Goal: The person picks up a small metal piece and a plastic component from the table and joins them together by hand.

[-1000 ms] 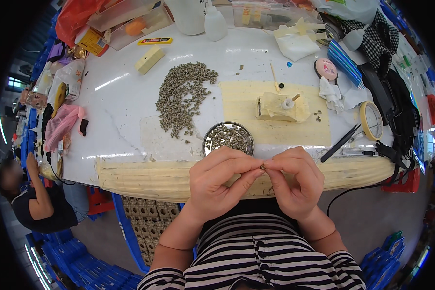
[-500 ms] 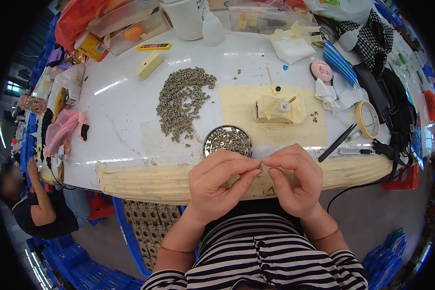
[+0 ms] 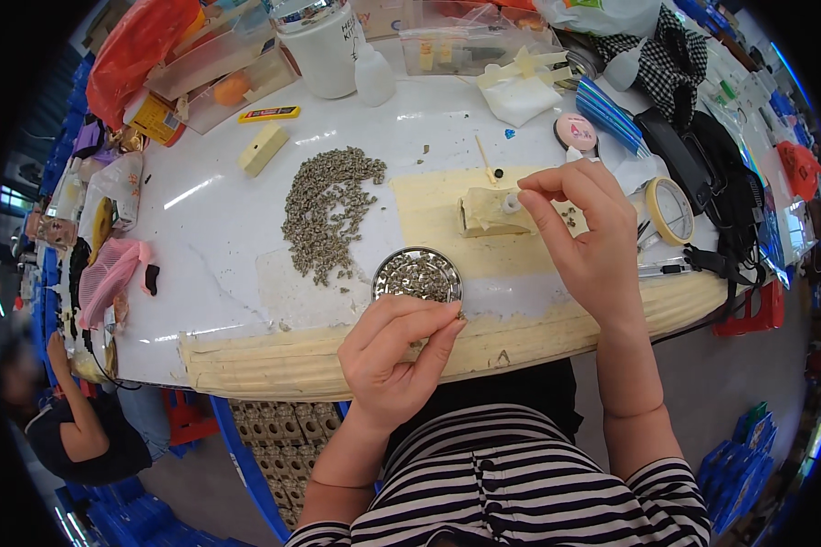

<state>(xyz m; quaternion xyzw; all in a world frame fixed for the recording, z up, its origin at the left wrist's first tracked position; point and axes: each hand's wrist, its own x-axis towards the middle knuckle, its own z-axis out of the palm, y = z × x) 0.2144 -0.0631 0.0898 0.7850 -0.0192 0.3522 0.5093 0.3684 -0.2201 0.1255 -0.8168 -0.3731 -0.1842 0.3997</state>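
My left hand [image 3: 397, 360] is closed in a pinch by the front edge of the table, with a tiny grey metal part [image 3: 461, 316] just showing at its fingertips. Right behind it sits a round silver dish [image 3: 417, 249] holding many small metal parts. My right hand [image 3: 588, 237] reaches over a tape-wrapped block [image 3: 479, 219] that carries a small white pot [image 3: 511, 204]. Its thumb and forefinger pinch where the pot's wooden stick stood; they hide the stick. A large loose pile of the same metal parts [image 3: 315, 201] lies behind the dish.
A cream block [image 3: 264, 150], a white squeeze bottle [image 3: 374, 77] and a white canister [image 3: 324, 59] stand farther back. To the right are a tape roll [image 3: 669, 211], a black bag [image 3: 716, 173] and a pink round case [image 3: 576, 132]. Another person [image 3: 87, 428] sits at the left.
My hands have parted. The right one moved forward and right to the pot on the block; the left keeps its pinch, slightly farther left. The whole view has shifted a little.
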